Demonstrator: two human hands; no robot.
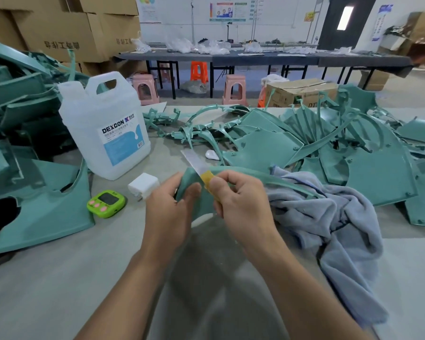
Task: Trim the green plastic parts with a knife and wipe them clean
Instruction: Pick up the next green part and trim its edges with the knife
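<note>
I see left hand (169, 209) curled round curved green plastic part (190, 180) above grey tabletop (84, 278); right hand (241, 204) pinches tape-wrapped flat steel knife blade (193, 160), edge seemingly against part's rim; grey-blue towel (329, 217) alongside.

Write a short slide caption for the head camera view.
Left hand holds a green plastic part; right hand pinches a tape-wrapped blade against its edge.

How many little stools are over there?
3. The left pink stool stands behind the white jug, the right pink stool further right, and the orange stool under the far table. More may be hidden behind the cardboard box.
</note>
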